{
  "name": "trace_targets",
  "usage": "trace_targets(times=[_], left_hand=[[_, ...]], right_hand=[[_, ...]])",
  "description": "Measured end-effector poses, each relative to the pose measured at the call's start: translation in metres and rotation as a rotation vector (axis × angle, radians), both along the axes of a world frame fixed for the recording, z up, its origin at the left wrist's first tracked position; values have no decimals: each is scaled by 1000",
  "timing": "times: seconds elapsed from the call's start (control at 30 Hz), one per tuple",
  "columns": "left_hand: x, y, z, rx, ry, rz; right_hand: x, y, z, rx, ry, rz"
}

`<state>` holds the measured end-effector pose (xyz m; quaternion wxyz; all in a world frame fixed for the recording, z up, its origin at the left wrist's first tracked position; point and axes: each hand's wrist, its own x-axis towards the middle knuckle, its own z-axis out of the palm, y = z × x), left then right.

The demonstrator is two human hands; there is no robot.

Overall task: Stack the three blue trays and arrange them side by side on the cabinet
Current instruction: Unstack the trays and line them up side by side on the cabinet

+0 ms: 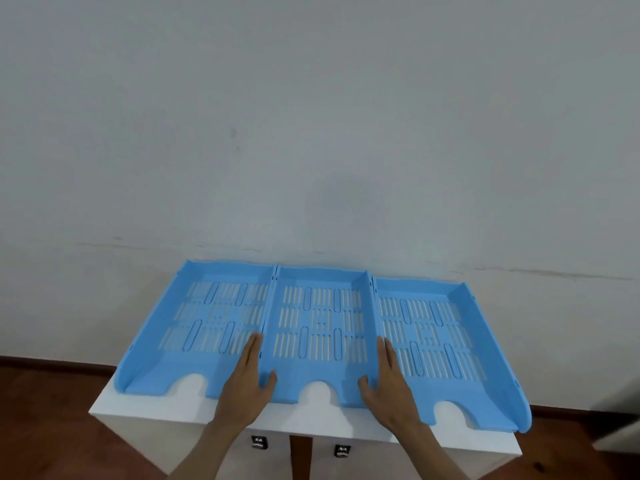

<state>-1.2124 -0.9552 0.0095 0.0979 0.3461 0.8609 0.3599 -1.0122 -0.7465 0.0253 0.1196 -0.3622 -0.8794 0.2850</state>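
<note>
Three light blue slotted trays lie flat in a row on the white cabinet [145, 408], sides touching. The left tray [194, 327] and right tray [446, 341] flank the middle tray [320, 327]. My left hand [247, 382] clasps the middle tray's left wall near the front, thumb inside, fingers lying in the left tray. My right hand [389, 384] clasps its right wall the same way, fingers resting in the right tray.
A pale wall stands right behind the trays. The right tray's front corner [523, 424] overhangs the cabinet's right edge. Two small dark locks [259, 442] show on the cabinet front. Brown wooden floor [52, 393] lies on both sides.
</note>
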Motion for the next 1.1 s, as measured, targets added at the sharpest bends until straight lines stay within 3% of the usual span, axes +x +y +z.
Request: trace_targets(times=[0.33, 0.57, 0.87, 1.1], left_hand=[[-22, 6, -9, -13, 61, -79], [-49, 16, -14, 10, 96, -139], [-61, 18, -12, -15, 147, -193], [-56, 20, 5, -218, 323, -212]], right_hand=[[-19, 16, -3, 117, -21, 27], [-46, 26, -5, -8, 94, -6], [-54, 29, -7, 204, -132, 36], [-34, 15, -7, 326, -195, 44]])
